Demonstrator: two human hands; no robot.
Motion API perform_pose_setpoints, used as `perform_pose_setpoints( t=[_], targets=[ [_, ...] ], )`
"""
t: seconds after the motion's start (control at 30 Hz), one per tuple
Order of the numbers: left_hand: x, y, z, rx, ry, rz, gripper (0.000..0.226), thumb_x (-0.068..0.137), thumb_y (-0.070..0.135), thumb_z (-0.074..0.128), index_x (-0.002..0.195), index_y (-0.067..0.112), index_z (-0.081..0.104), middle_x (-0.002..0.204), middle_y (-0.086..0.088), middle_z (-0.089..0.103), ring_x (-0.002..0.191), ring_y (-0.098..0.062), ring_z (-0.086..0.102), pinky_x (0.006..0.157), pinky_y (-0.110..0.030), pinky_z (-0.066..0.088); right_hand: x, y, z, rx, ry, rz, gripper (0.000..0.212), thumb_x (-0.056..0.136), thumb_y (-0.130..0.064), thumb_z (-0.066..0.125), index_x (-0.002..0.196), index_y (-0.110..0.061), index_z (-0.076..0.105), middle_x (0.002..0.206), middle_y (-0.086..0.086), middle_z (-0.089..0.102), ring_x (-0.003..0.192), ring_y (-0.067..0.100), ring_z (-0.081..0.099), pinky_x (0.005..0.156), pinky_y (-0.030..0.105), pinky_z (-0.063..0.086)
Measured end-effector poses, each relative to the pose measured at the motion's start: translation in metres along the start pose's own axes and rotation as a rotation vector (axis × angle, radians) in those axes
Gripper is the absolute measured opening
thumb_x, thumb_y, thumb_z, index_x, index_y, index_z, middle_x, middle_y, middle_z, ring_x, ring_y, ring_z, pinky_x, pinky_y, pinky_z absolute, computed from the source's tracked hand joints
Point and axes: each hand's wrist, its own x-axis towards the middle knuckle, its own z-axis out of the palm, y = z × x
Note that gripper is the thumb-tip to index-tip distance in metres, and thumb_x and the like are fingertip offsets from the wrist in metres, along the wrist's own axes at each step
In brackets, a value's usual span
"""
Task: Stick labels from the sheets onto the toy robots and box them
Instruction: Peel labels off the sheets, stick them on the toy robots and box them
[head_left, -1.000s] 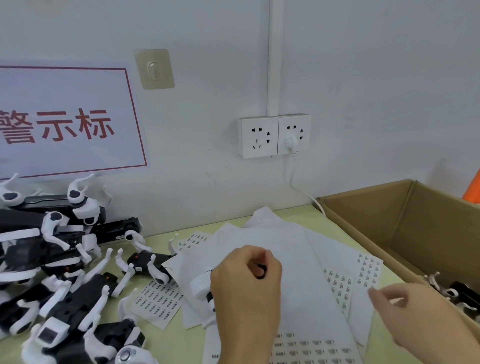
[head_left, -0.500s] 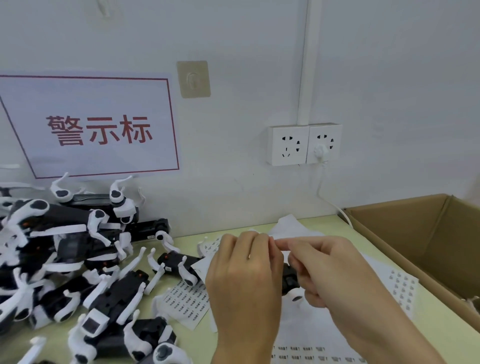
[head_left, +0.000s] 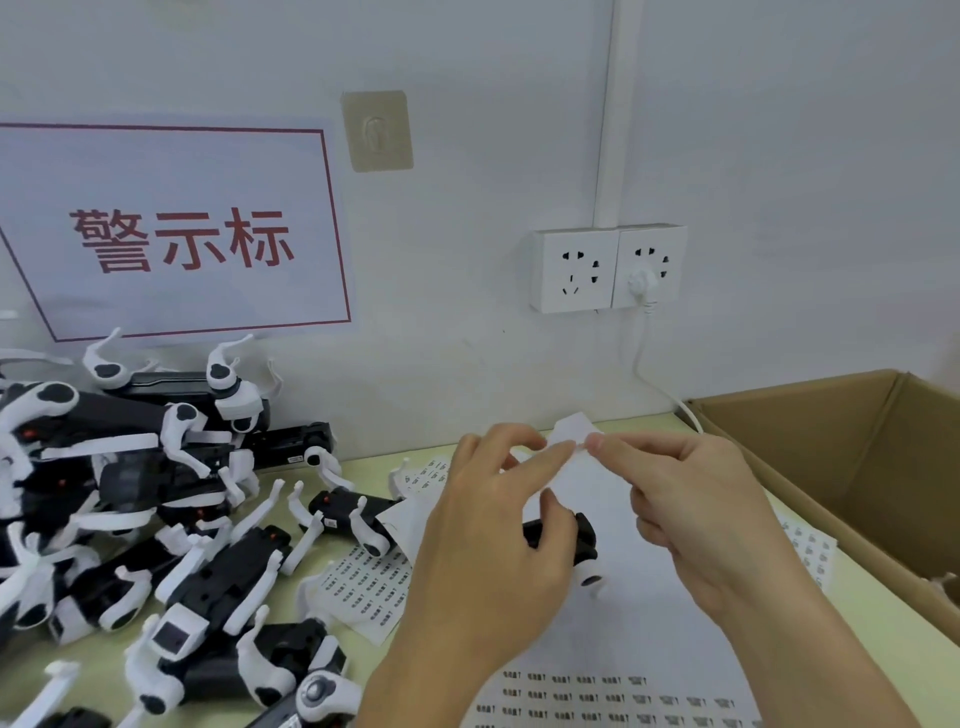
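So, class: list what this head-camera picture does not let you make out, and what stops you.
- Toy robot: mostly hidden behind the left hand.
- Label between the fingers: too small to confirm.
- Label sheet print: too small to read.
- Box contents: cut off by the right edge.
- Robot pile: cut off by the left edge.
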Motion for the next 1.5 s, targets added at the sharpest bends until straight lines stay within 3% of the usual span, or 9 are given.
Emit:
perform_pose_setpoints(
  t=[0.17,0.27,0.37,0.53,0.67,0.8,1.03,1.27,1.5],
  targets=[
    [-0.009,-0.023,0.008,0.309,-0.254,-0.125,0.056,0.091,0.052,0.051,0.143,0.035,0.043,0.138,0.023,0.044,0.130,-0.003,0.032,0.103,-0.021,0.030,0.004,-0.004,-0.021,-0.050,0.016,-0.082,0.011,0.084,-0.025,0.074,0.079,-0.016,0.079,0.044,-0.012,0.035,0.037,0.006,0.032,0.038,0.015,0.028],
    [-0.016,-0.026,0.014,0.518,-0.453,-0.175,0.050,0.088,0.051,0.059,0.133,0.036,0.041,0.112,0.015,0.053,0.106,-0.014,0.045,0.082,-0.031,0.034,0.003,-0.009,-0.029,-0.108,-0.023,-0.170,0.010,0.084,-0.029,0.073,0.078,-0.023,0.078,0.053,-0.005,0.039,0.045,0.009,0.034,0.043,0.021,0.030],
    [-0.017,-0.021,0.017,0.629,-0.403,-0.155,0.023,0.092,0.034,0.053,0.114,0.031,0.046,0.088,0.012,0.045,0.083,-0.017,0.041,0.066,-0.033,0.028,0.001,-0.011,-0.032,-0.120,-0.048,-0.220,0.009,0.085,-0.026,0.072,0.079,-0.023,0.078,0.056,-0.004,0.043,0.049,0.010,0.035,0.046,0.024,0.030],
    [-0.008,-0.014,0.001,0.138,-0.367,-0.397,0.026,0.080,0.045,0.063,0.104,0.040,0.054,0.089,0.012,0.062,0.073,-0.009,0.062,0.060,-0.024,0.049,-0.003,-0.014,-0.028,-0.140,-0.091,-0.298,0.012,0.087,-0.024,0.070,0.076,-0.021,0.075,0.052,-0.012,0.047,0.047,0.005,0.040,0.055,0.027,0.031],
    [0.002,0.000,-0.018,-0.261,-0.276,-0.517,0.019,0.074,0.040,0.071,0.088,0.034,0.059,0.072,0.012,0.065,0.050,-0.001,0.054,0.045,-0.013,0.042,-0.014,-0.026,-0.024,-0.117,-0.256,-0.394,0.018,0.075,-0.037,0.074,0.078,-0.020,0.073,0.056,-0.002,0.047,0.048,0.010,0.037,0.048,0.020,0.032],
    [0.006,0.011,-0.031,-0.462,-0.256,-0.615,0.024,0.077,0.037,0.075,0.096,0.035,0.061,0.082,0.008,0.076,0.065,-0.007,0.069,0.049,-0.013,0.045,-0.024,-0.038,-0.022,-0.146,-0.277,-0.504,0.025,0.065,-0.045,0.071,0.075,-0.022,0.073,0.056,0.004,0.049,0.048,0.009,0.040,0.045,0.014,0.032],
    [0.009,0.030,-0.045,-0.588,-0.254,-0.540,0.037,0.064,0.045,0.068,0.099,0.032,0.066,0.087,0.003,0.077,0.089,-0.023,0.074,0.086,-0.045,0.058,-0.030,-0.044,-0.013,-0.316,-0.250,-0.575,0.006,0.070,-0.032,0.072,0.069,-0.026,0.073,0.046,-0.004,0.037,0.040,0.005,0.032,0.039,0.011,0.028],
    [0.009,0.035,-0.050,-0.591,-0.199,-0.489,0.025,0.068,0.040,0.075,0.091,0.032,0.069,0.086,0.001,0.075,0.078,-0.021,0.073,0.058,-0.022,0.057,-0.032,-0.045,-0.010,-0.342,-0.202,-0.634,0.008,0.074,-0.037,0.074,0.074,-0.030,0.072,0.046,-0.007,0.035,0.041,0.005,0.031,0.040,0.011,0.028],
    [0.010,0.036,-0.050,-0.556,-0.162,-0.471,0.036,0.063,0.050,0.068,0.091,0.029,0.068,0.085,-0.001,0.073,0.075,-0.019,0.073,0.053,-0.019,0.053,-0.032,-0.045,-0.008,-0.322,-0.185,-0.640,0.012,0.081,-0.029,0.079,0.072,-0.028,0.071,0.047,-0.008,0.036,0.039,0.005,0.031,0.039,0.010,0.027]
  ],
)
